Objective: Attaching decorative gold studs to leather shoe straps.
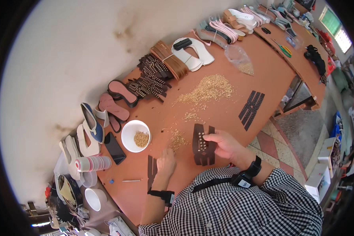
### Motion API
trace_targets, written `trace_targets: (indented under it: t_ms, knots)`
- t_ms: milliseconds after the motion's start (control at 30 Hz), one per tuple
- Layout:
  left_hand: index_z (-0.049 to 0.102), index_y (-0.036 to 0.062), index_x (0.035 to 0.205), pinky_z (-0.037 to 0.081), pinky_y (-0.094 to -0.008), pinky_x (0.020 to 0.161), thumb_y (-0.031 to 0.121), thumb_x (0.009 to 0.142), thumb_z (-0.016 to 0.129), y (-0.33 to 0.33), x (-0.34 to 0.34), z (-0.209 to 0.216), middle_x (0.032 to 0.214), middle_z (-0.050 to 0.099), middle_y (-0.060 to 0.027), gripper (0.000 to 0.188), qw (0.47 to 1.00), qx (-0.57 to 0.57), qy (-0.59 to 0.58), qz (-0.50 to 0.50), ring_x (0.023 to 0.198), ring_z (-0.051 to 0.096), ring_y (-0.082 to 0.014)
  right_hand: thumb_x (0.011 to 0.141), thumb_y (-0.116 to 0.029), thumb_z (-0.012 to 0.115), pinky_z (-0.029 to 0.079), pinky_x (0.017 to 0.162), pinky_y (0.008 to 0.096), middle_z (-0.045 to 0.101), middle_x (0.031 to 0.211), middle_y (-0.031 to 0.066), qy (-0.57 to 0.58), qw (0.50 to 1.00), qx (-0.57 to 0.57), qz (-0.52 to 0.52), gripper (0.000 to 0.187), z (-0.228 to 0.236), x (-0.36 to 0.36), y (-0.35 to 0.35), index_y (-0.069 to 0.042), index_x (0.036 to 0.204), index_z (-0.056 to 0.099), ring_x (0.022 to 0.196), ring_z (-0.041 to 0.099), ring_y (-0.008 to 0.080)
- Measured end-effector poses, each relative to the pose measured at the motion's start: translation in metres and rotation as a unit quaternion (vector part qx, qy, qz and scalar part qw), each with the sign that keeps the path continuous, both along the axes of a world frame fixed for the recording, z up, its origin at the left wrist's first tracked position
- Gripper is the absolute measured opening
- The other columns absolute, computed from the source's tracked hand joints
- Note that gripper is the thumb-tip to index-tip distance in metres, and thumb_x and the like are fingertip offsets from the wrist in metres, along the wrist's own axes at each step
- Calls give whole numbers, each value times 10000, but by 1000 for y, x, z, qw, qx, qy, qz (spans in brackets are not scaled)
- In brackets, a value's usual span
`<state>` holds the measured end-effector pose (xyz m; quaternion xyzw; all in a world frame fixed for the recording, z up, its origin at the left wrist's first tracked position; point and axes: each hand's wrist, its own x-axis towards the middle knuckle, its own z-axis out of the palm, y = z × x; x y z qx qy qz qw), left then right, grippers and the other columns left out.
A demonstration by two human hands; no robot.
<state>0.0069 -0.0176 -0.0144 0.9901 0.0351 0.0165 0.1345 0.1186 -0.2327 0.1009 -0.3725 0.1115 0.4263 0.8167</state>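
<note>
Table (263, 67): largest item. Its right edge, with the floor (269, 143) below, lies near the right hand; the shirt (232, 196) hides part of the near edge. Best room for moving appears to be rightward, between the held strap and a slit panel (251, 110) lying flat near that edge.

Heap (212, 87): loose gold bits, beyond the strap. A forward sweep would probably scatter them.

Strap (207, 148): dark brown, slit, at the near part of the table, before the person; contact with the surface cannot be told. Judged light, thin and bendy, not fragile, little tendency to slip. Best hold: the plain margin beside the studded column, where the slit ends are less likely to flop.

Right hand (226, 146): grasping the strap by its right side, thumb on top; fingers beneath are hidden.

Left hand (166, 163): fingers curled downward beside the small pile (178, 139); whether they pinch anything cannot be told.

Bowl (131, 129): white, bits inside, left of the left hand; its rim limits travel that way.

Studs (201, 143): pale, mid-strap, just beside the right thumb; likely hard and smooth.
</note>
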Motion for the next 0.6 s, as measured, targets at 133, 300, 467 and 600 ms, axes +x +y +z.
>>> trace_targets:
  t_ms: [133, 300, 467, 600]
  knots:
    - [459, 26, 784, 461, -398, 507, 116, 789, 520, 3, -2, -1, 763, 511, -156, 110, 999, -38, -21, 20, 661, 551, -326, 830, -51, 469, 481, 735, 317, 581, 909, 98, 4, 1000, 17, 19, 178, -2, 0, -1, 12, 990, 515, 789, 578, 184]
    - [511, 8, 797, 457, -387, 572, 67, 751, 546, 5, -3, 2, 749, 524, -149, 82, 996, -75, -47, 28, 735, 543, -313, 818, -70, 490, 499, 722, 342, 586, 906, 112, 4, 999, -6, 42, 213, -7, 4, -3, 35, 1003, 507, 794, 588, 193]
    - [584, 23, 820, 428, -375, 656, 9, 695, 594, 11, -8, -5, 774, 544, -154, 126, 952, -233, -115, 163, 727, 533, -311, 824, -61, 450, 463, 781, 330, 580, 971, 106, -24, 1000, -11, 14, 259, -2, 4, 0, 29, 1063, 495, 850, 575, 184]
    - [588, 24, 820, 430, -369, 659, -5, 690, 592, 9, -6, -2, 779, 551, -156, 133, 959, -214, -95, 160, 728, 534, -309, 840, -80, 448, 486, 627, 316, 588, 865, 78, -3, 999, -37, -20, 182, -5, 4, 1, -4, 992, 514, 731, 577, 167]
